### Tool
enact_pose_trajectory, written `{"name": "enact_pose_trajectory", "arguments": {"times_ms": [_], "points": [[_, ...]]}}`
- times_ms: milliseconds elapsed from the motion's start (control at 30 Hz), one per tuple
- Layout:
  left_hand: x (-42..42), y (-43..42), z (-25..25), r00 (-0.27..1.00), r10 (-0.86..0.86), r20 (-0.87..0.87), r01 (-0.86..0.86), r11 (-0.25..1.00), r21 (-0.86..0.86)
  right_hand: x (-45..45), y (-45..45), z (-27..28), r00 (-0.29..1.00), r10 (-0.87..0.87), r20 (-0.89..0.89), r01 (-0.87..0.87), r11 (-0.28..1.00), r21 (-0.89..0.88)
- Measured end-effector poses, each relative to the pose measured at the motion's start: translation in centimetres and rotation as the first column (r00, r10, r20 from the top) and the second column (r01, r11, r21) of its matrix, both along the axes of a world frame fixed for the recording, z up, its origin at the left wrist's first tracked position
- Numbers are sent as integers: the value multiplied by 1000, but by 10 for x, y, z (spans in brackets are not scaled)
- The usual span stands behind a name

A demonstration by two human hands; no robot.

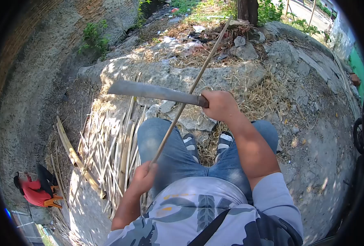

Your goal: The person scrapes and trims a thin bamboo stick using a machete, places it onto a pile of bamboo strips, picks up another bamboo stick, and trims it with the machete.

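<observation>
My right hand (pixel 221 105) is closed round the handle of a machete (pixel 149 91), whose broad grey blade points to the left. Across the blade near the handle runs a long thin bamboo strip (pixel 202 69), slanting up and away from my lap. My left hand (pixel 143 177) is wrapped round the near end of this strip, above my left thigh. Blade and strip cross in view; whether they touch I cannot tell.
Many split bamboo strips (pixel 108 143) lie in a pile at my left, beside thicker bamboo poles (pixel 81 164). A person in red (pixel 36 192) sits on an orange chair at far left. Ahead are a rough stone ledge (pixel 157 74), dry straw and a tree trunk (pixel 247 11).
</observation>
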State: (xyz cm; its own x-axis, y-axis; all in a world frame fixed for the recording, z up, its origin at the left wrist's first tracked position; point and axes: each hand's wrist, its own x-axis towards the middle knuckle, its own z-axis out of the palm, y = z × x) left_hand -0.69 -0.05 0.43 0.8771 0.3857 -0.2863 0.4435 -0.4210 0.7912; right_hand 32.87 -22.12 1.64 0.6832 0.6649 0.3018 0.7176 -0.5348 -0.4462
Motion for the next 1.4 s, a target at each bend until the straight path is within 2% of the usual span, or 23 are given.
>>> {"name": "enact_pose_trajectory", "arguments": {"times_ms": [100,133,200,233,300,367,467,567,700,800,900,967,1033,1133,1233,1333,1400], "points": [[12,-6,5,997,14,-82,-12,999,31,-14,11,-3,952,233,198,-226,973,-55],[12,-6,8,997,17,-76,-18,1000,-12,-15,13,-5,915,302,269,-293,953,-71],[7,-5,12,997,24,-71,-31,995,-99,-8,9,-5,937,264,227,-255,964,-68],[2,-2,12,996,18,-91,-26,996,-87,-3,5,-6,948,246,204,-238,969,-68],[-11,8,11,992,7,-128,-16,998,-68,20,-5,-10,999,43,14,-42,998,-54],[-19,11,18,985,46,-168,-63,993,-97,41,-16,-14,970,-168,-174,170,985,-1],[-20,14,20,976,49,-214,-59,997,-41,47,-24,-16,945,-240,-224,251,968,23],[-9,5,28,983,59,-172,-62,998,-15,33,-16,-10,956,-247,-159,243,969,-44],[-5,5,12,982,31,-185,-43,997,-62,3,-2,-6,997,72,8,-71,996,-62],[0,1,12,988,77,-136,-99,983,-157,-14,11,0,941,295,164,-279,954,-113],[-5,2,26,994,60,-93,-74,984,-160,-2,7,-7,940,258,223,-251,966,-58],[-22,19,16,988,99,-121,-110,990,-88,16,-8,-6,992,104,69,-103,994,-24],[-36,28,12,984,135,-117,-141,989,-44,38,-19,-17,991,-88,-97,90,996,16],[-35,25,25,979,169,-111,-172,985,-22,51,-32,-15,959,-201,-201,210,977,24],[-28,24,15,987,141,-79,-137,989,57,36,-24,-7,974,-172,-145,168,985,-35],[-15,16,7,992,106,-65,-94,982,161,8,-6,-1,993,-51,-106,41,995,-92],[-2,2,12,993,115,-5,-114,988,101,-6,5,-2,992,124,26,-121,988,-91]]}}
